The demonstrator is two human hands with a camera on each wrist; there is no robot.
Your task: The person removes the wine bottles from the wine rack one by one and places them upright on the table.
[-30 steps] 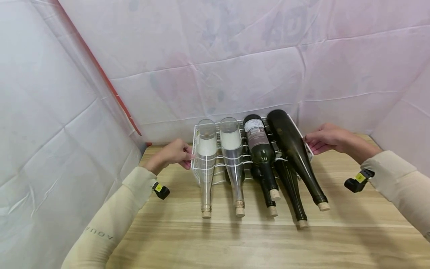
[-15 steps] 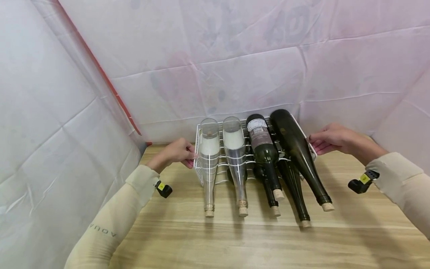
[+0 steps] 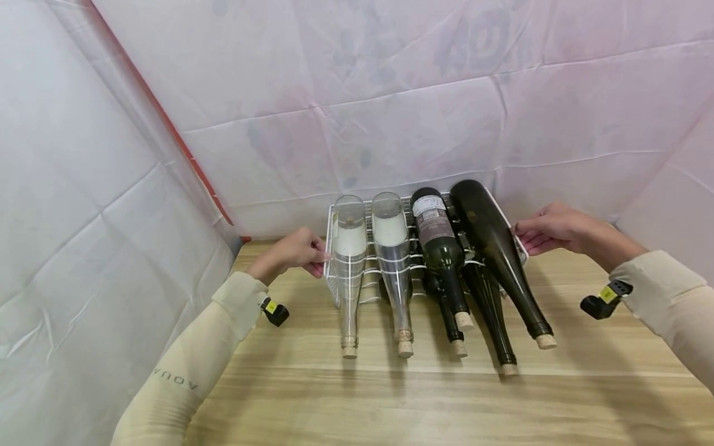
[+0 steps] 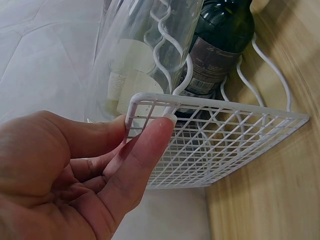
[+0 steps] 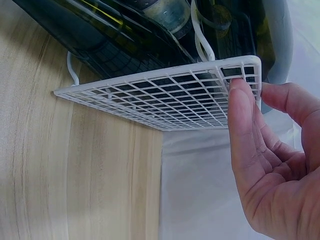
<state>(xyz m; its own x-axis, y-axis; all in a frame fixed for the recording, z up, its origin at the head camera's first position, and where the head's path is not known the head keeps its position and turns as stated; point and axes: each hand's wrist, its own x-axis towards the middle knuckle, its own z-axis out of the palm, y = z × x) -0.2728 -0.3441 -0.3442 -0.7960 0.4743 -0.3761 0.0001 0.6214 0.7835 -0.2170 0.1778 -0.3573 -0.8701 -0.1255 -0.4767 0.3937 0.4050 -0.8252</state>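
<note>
A white wire bottle rack (image 4: 235, 131) stands on the table near the back wall, holding corked bottles in two layers. On top lie two clear bottles (image 3: 350, 282), a dark green bottle (image 3: 444, 251) with a label, and a larger dark bottle (image 3: 491, 248), necks toward me. Dark bottle necks (image 3: 492, 319) stick out below them. At the rack's left end, my left hand (image 3: 298, 253) pinches the upper front corner between thumb and fingers. My right hand (image 3: 549, 228) grips the matching corner on the right, fingertips on the mesh side panel (image 5: 165, 95).
Wood-grain table (image 3: 357, 402) spreads out in front of the rack. White sheeting hangs as a back wall (image 3: 413, 136) right behind it and as a left wall (image 3: 100, 248). A black wrist camera (image 3: 605, 300) hangs below each sleeve.
The rack and its bottles have shifted slightly to the right, mostly in the first half second. Both hands have moved along with it, keeping their hold on the two ends.
</note>
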